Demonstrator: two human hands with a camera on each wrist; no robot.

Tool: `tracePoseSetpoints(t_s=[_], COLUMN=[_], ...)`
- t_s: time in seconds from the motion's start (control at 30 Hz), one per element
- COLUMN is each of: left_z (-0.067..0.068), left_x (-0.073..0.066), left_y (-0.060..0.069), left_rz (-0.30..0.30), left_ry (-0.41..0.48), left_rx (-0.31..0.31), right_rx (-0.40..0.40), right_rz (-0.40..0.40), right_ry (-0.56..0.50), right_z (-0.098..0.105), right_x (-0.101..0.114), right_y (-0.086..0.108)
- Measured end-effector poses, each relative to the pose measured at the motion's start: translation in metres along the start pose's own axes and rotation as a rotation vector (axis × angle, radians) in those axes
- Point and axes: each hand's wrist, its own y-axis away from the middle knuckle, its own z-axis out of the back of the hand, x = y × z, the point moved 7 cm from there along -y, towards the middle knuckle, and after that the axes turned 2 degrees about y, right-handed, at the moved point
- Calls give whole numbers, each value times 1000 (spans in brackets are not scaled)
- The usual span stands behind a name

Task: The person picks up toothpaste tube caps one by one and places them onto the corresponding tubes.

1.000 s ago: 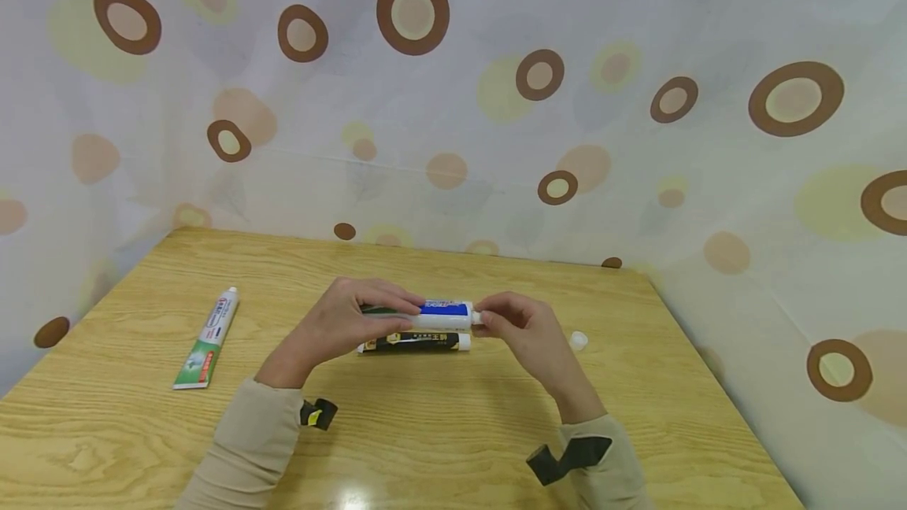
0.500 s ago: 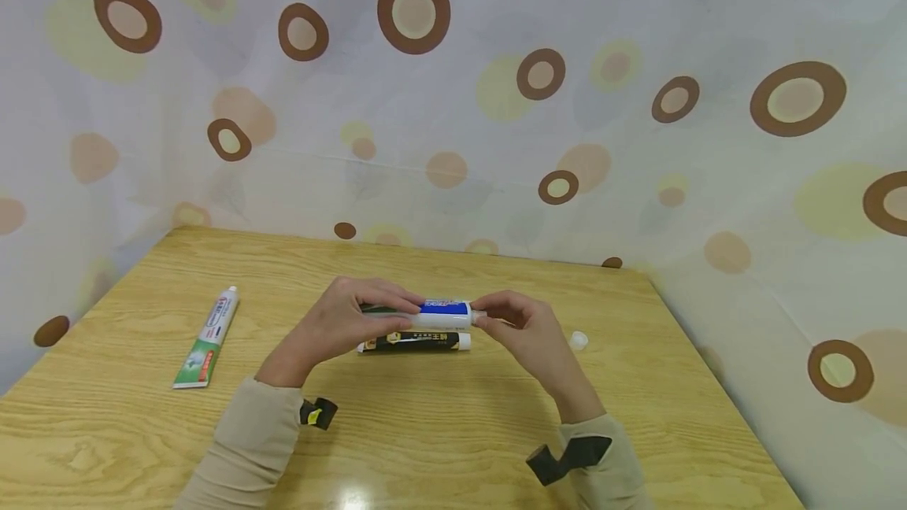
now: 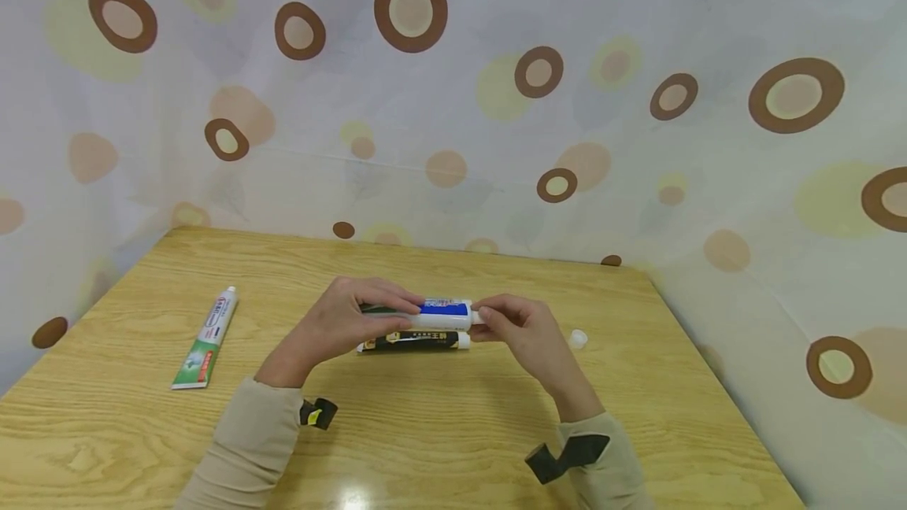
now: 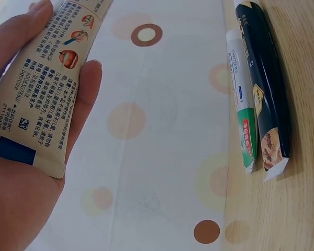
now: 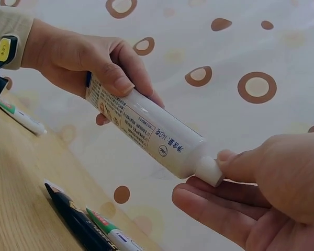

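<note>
Your left hand (image 3: 322, 325) stayed clamped round the blue-and-white tube (image 3: 445, 315), holding it above the tabletop (image 3: 425, 431). Your right hand (image 3: 527, 337) pinched its white cap (image 5: 209, 171); since half a second earlier, your thumb had risen across the cap and a fingertip had come to show beneath. The black tube (image 3: 418, 342), the green-and-white tube (image 3: 205, 345) and the small white piece (image 3: 578, 339) had stayed where they lay.

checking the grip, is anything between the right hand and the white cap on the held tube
Nothing visible: the right hand pinches the white cap directly. The black tube lies below, on the table.
</note>
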Motion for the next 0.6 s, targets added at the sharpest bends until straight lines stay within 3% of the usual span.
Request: tracePoseSetpoints(t_s=[0.13,0.4,0.6], left_z=[-1,-1,-1], left_x=[0,1,0], left_y=[0,1,0], left_rz=[-4,12,7], left_ry=[7,14,11], left_rx=[2,3,0], right_rx=[6,-24,-16], right_rz=[-9,33,38], right_ry=[-10,149,126], right_z=[0,2,2], right_x=[-1,5,5], right_y=[0,1,0])
